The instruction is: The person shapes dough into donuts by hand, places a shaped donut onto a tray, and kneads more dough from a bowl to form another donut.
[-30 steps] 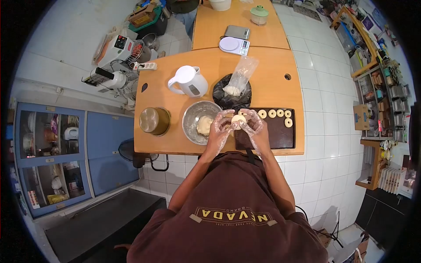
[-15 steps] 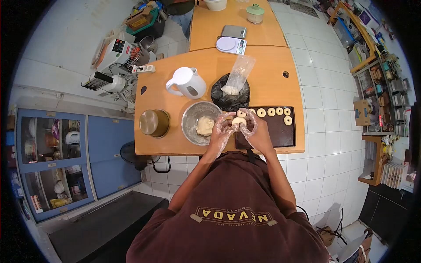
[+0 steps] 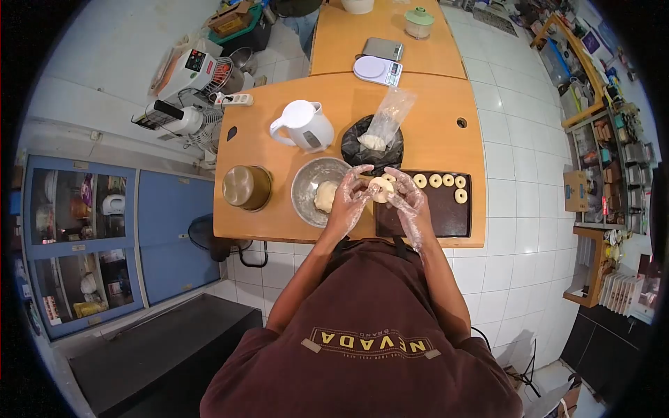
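Note:
A pale ring of dough (image 3: 383,191) is held up between my hands, above the left edge of the dark baking tray (image 3: 426,221). My left hand (image 3: 350,203), dusted with flour, grips the ring, with fingertips at its hole. On the other side my right hand (image 3: 411,202), floury too, curves round the ring with its thumb against the edge. Several shaped dough rings (image 3: 435,180) lie along the tray's far side; some are partly hidden by my fingers. Left of my hands, a metal bowl (image 3: 301,194) holds a lump of dough (image 3: 325,197).
Beyond my hands, a clear bag of white stuff (image 3: 387,120) rests on a black plastic-lined container (image 3: 353,145). A white electric kettle (image 3: 306,127) and a brassy metal pot (image 3: 245,188) stand to the left. Scales (image 3: 377,70) lie farther back. Another person (image 3: 300,21) is partly visible behind.
The dough ring has turned so its hole faces up more plainly. My right hand's fingers have opened out a little. The view has shifted slightly.

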`<state>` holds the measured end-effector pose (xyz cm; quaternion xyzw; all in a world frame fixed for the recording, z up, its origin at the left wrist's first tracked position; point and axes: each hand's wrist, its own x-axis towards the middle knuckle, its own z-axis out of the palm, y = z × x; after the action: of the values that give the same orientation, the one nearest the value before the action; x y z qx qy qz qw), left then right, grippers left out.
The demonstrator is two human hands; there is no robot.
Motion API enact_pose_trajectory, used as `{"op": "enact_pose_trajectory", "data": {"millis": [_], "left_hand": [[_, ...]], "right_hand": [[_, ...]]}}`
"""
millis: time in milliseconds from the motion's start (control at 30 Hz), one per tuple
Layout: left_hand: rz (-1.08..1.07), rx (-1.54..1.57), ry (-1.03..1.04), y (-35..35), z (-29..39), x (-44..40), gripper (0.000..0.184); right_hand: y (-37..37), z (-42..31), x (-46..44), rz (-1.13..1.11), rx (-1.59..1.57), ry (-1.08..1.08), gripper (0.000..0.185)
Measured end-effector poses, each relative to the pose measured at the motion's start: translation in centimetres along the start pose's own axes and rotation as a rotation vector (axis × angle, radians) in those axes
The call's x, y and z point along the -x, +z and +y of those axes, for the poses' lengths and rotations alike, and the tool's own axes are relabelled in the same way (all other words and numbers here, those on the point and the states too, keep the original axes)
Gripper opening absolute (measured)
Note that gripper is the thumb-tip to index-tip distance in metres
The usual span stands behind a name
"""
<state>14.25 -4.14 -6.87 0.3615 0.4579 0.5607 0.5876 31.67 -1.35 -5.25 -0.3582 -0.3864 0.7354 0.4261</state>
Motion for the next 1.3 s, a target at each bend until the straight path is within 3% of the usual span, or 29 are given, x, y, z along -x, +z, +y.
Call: {"op": "enact_pose_trajectory", "data": {"millis": [167,267,467,733,1033,1133,1233,1300], "left_hand": [[-0.054,-0.072,-0.049,-0.3,0.3,0.5,0.052],[-0.042,-0.065,-0.03,0.1,0.8,0.7,0.052],[-0.028,0.063,-0.02,-1.4,-1.0,0.2,0.052],[-0.145,-0.199,-0.01,-3.0,-0.2,0.7,0.045],[-0.133,-0.248,-0.034,-2.9,1.0,0.7,0.042],[-0.085,-0.18,-0.012,-2.7,-0.1,0.7,0.039],[-0.032,-0.118,-0.04,-1.9,-0.1,0.5,0.038],[-0.017,-0.083,0.007,-1.4,0.8,0.9,0.038]], "right_hand": [[0.2,0.6,-0.7,0.051,-0.074,0.004,0.045],[-0.2,1.3,-1.0,0.049,0.222,-0.067,0.043],[0.5,0.6,-1.3,-0.052,0.331,-0.106,0.044],[-0.6,0.0,-2.1,-0.135,0.553,-0.041,0.045],[1.2,0.4,-1.1,0.056,0.737,-0.211,0.05],[1.3,0.8,-1.1,0.035,0.747,-0.148,0.05],[1.1,1.9,-1.5,0.013,0.801,-0.355,0.057],[1.2,1.4,-1.2,0.026,0.623,-0.172,0.055]]}}
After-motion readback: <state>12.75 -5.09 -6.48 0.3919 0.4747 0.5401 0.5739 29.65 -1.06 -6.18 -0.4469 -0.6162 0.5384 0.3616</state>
